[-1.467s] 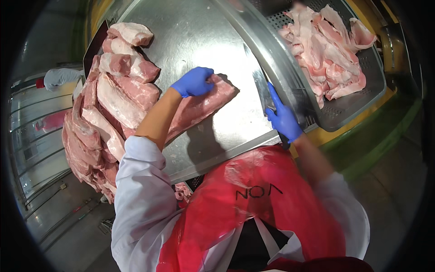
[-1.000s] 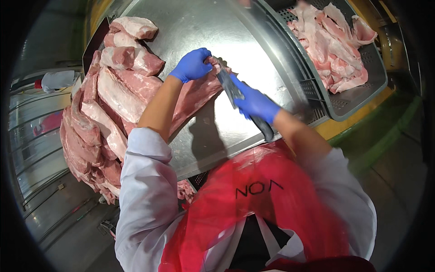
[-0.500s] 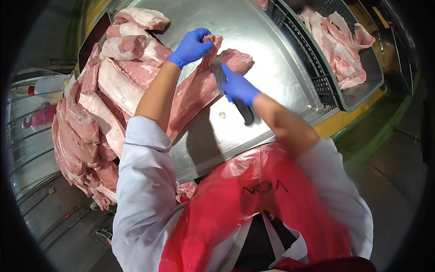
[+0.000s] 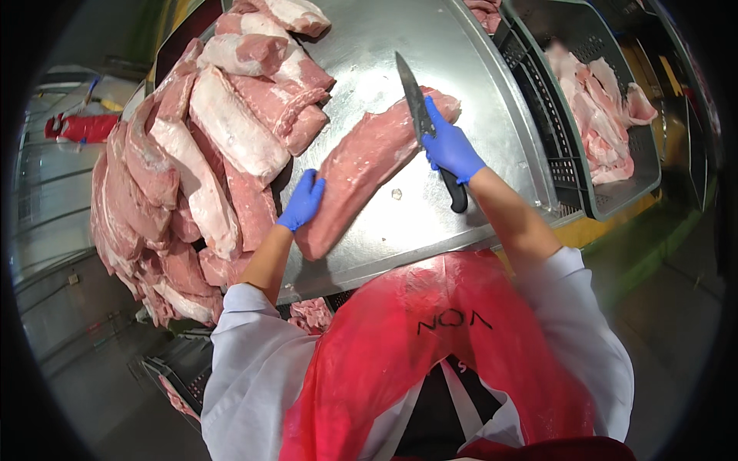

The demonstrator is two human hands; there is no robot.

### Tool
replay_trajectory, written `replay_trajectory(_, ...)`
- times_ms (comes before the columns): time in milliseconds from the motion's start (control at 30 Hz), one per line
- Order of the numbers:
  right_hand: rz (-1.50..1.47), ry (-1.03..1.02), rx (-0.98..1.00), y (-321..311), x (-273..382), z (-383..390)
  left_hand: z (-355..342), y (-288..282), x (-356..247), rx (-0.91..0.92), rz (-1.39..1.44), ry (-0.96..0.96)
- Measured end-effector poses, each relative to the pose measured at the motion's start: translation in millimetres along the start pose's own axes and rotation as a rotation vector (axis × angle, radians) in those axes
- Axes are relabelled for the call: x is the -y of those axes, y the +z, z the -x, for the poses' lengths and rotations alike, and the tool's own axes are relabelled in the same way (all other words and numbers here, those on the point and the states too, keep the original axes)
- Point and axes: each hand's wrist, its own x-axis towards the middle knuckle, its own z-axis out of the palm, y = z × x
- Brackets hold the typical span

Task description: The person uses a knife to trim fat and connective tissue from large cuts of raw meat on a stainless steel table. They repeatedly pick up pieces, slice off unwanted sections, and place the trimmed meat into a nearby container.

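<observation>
A long, trimmed slab of pink meat, like a pork loin (image 4: 361,169), lies slantwise on the steel table (image 4: 492,138). My left hand (image 4: 304,201), in a blue glove, grips its left edge towards the near end; the thumb is hidden. At the far right end, my right hand (image 4: 453,146) is closed round the black handle of a knife (image 4: 419,107). The dark blade points away from me, over the end of the loin. Some fingers of that blue-gloved hand also touch the meat.
Pale, fatty slabs of meat (image 4: 238,123) are heaped along the left side. Beyond the table's right rim stands a dark perforated crate (image 4: 557,173) beside a grey crate (image 4: 653,161) of pale trimmings (image 4: 603,115). A small scrap (image 4: 397,194) lies near the loin.
My left hand has let go of a strip at the loin's far end and come back to its near left side. The knife has left the cut; its blade now points away.
</observation>
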Motion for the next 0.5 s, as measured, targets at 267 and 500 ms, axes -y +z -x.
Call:
replay_trajectory(267, 0.208, -0.087, -0.008, -28, -37, -2, -99, 63, -109, 0.132, 0.374, -0.033)
replay_trajectory(500, 0.342, -0.144, -0.043, -43, -67, -3, -129, 74, -121, 0.368, 0.177, -0.037)
